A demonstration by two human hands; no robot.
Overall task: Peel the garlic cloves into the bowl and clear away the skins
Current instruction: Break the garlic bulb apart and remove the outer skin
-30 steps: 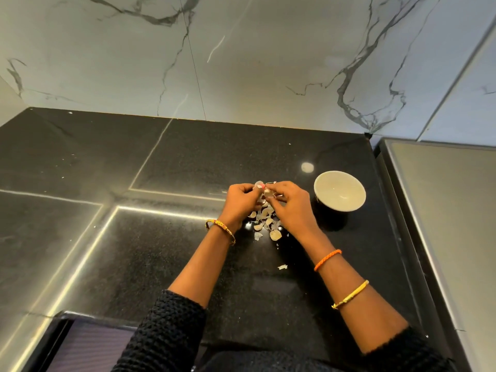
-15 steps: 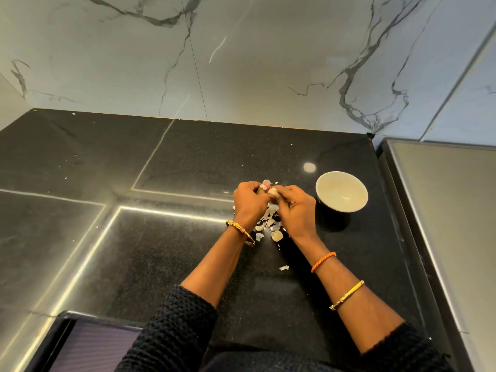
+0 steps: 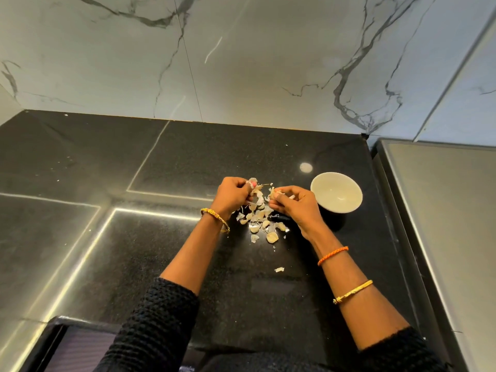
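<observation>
Head view: garlic clove (image 3: 274, 194) between right fingers (image 3: 279, 201)

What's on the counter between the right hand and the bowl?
Nothing: in the head view the black counter is bare between the right hand and the bowl.

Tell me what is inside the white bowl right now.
The bowl shows only its bare pale inside, with no peeled cloves visible. Its whole inside faces the camera; neither the right hand nor anything else covers it.
</observation>
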